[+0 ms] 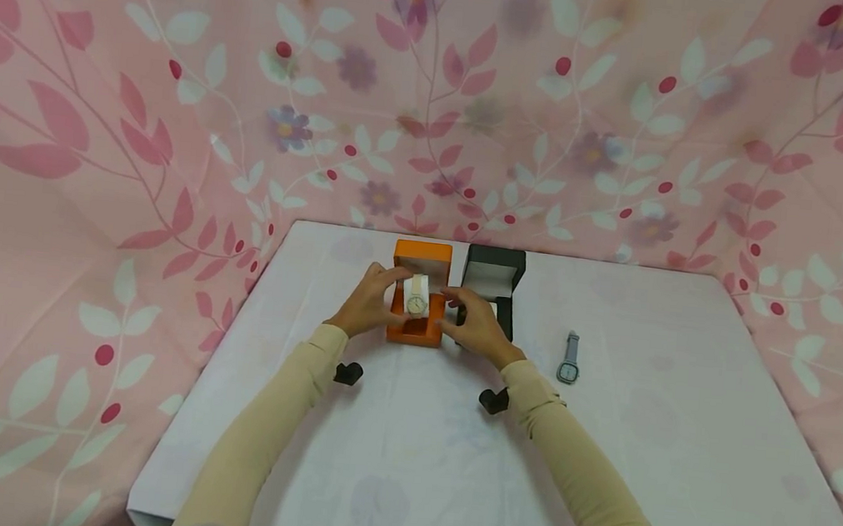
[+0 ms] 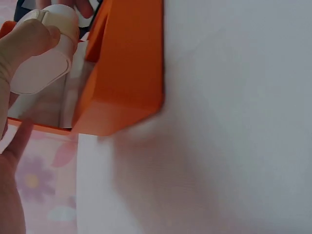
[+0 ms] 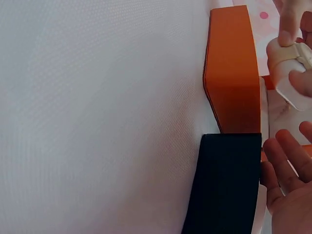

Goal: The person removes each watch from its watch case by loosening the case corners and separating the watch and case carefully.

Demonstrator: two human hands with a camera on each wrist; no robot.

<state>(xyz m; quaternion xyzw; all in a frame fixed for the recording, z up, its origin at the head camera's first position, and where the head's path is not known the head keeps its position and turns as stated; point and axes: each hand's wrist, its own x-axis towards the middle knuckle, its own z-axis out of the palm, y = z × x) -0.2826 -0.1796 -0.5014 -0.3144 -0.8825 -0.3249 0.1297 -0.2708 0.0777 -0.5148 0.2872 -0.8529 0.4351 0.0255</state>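
My left hand [image 1: 371, 300] pinches a white watch cushion [image 2: 41, 73] by its ends, thumb on one side and fingers on the other. Wrapped round this cushion is a wristwatch [image 1: 415, 303] with a cream strap and pale dial. Below it stands an orange watch box [image 1: 415, 335], its lid raised. Fingers spread and loosely bent, my right hand [image 1: 480, 325] is beside the cushion with nothing in its grasp. It partly covers a black watch box [image 1: 495, 258], also with its lid up, which has something pale inside.
On the white-covered table [image 1: 389, 461], a grey-blue wristwatch [image 1: 569, 361] lies right of the black box. Pink floral cloth [image 1: 433, 130] hangs behind the table and at both sides. The two boxes stand side by side near the back edge.
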